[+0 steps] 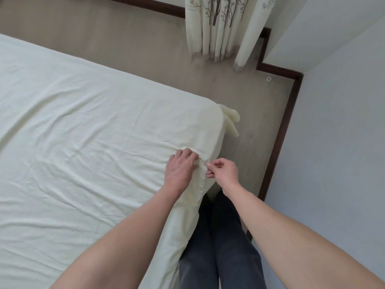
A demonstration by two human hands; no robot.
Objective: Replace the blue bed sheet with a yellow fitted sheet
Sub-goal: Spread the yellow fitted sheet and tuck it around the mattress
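So the pale yellow fitted sheet is spread over the whole top of the bed here, wrinkled in a few long creases, and it hangs over the near right edge. Both hands are working that edge close to the corner. The left hand lies palm down on the sheet with fingers spread and curled a little into the fabric, pressing rather than gripping (no real grip there that I can see). The right hand sits just beside it off the edge, thumb and fingers pinched on a small fold of the sheet. At the far corner a bunched bit of sheet sticks out over the floor. Dark trousers show below, a patterned curtain hangs up top.
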